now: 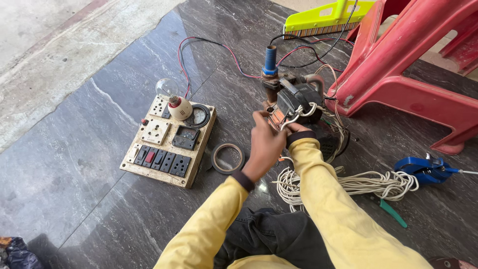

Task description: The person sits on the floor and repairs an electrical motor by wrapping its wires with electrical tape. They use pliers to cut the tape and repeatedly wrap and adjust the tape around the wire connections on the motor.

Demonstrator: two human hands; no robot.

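On a dark marble floor, a small motor (294, 99) beside a wooden switchboard (169, 144) is steadied by the left hand (266, 144), closed on its white cord (298, 113), the right hand (298, 128) hidden, grip unclear.

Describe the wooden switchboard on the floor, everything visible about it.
The wooden switchboard lies flat on the dark stone floor, left of the left hand. Its pale, worn face carries a row of black switches and sockets, white sockets, two meters and a clear bulb in a white holder. Red and black wires run from its far end. Neither hand touches it.
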